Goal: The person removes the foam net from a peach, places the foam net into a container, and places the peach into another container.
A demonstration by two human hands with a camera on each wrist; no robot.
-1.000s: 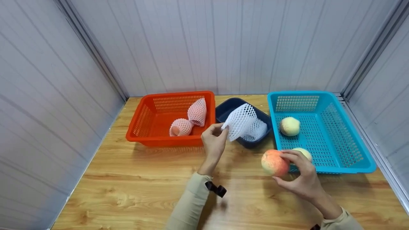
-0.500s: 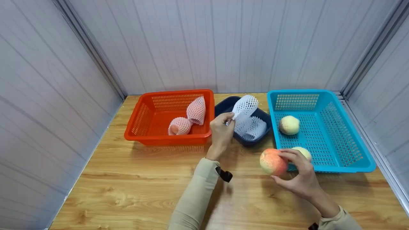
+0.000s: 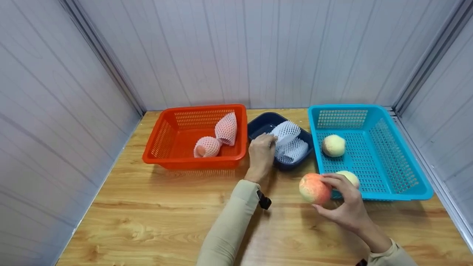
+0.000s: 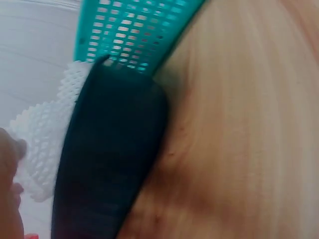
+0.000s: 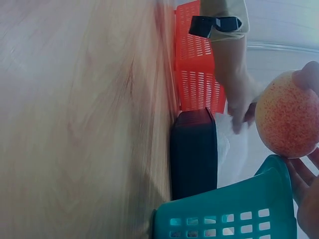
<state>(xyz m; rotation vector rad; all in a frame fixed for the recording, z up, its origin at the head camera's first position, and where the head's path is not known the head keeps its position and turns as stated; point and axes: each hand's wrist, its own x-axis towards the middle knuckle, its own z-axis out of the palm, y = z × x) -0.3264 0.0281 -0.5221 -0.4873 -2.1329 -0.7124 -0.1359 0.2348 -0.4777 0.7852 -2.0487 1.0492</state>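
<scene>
My left hand (image 3: pixel 261 153) is over the left edge of a dark blue box (image 3: pixel 264 122). Its fingers pinch the end of a white foam net sleeve (image 3: pixel 286 132), which spreads above another white foam net (image 3: pixel 295 150) in that box. In the left wrist view, the fingers (image 4: pixel 7 169) meet the foam net (image 4: pixel 42 144). A red and yellow peach (image 3: pixel 314 188) is gripped between the thumb and fingers of my right hand (image 3: pixel 349 207), just off the near left corner of a blue basket (image 3: pixel 391 197). The right wrist view shows this peach (image 5: pixel 286 117) up close.
Two peaches, one at the back (image 3: pixel 333 145) and one near the front (image 3: pixel 349 178), lie in the blue basket. An orange basket (image 3: pixel 199 162) on the left holds two peaches in pink foam nets (image 3: pixel 207 146). Grey walls enclose the wooden table (image 3: pixel 147 221).
The left hand has moved right and over the dark blue box, and the white foam net has come down into it. The right hand and its peach have barely shifted.
</scene>
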